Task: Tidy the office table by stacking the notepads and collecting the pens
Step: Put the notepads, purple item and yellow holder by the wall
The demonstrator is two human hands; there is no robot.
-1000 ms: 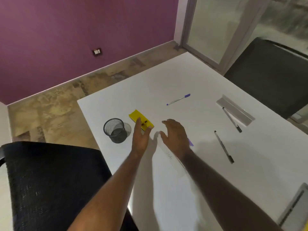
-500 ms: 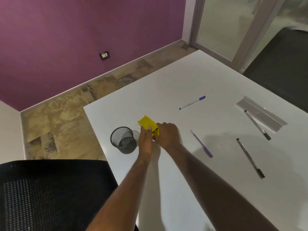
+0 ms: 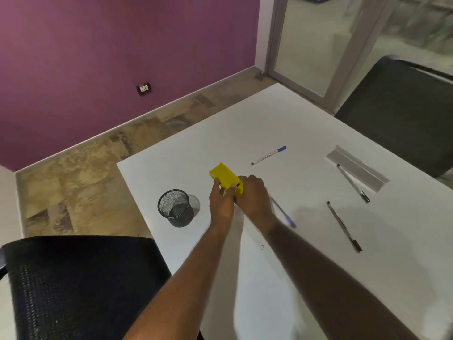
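Note:
A yellow notepad (image 3: 223, 176) is held between both hands, tilted up off the white table (image 3: 306, 133). My left hand (image 3: 221, 204) grips its near left edge and my right hand (image 3: 253, 196) grips its near right end. A black mesh pen cup (image 3: 175, 207) stands left of my hands. Several pens lie loose: a white one with a blue cap (image 3: 268, 155) beyond my hands, a purple one (image 3: 285, 215) partly under my right wrist, a dark one (image 3: 343, 227) to the right, and another (image 3: 353, 182) farther right against a grey flat pad (image 3: 356, 168).
A black mesh chair back (image 3: 73, 288) stands at the near left against the table edge. Another black chair (image 3: 402, 111) sits at the far right. Beyond the table are a tiled floor, a purple wall and a glass door.
Both hands reached forward and closed on the yellow notepad, which now tilts up off the table. The view shifted a little to the left.

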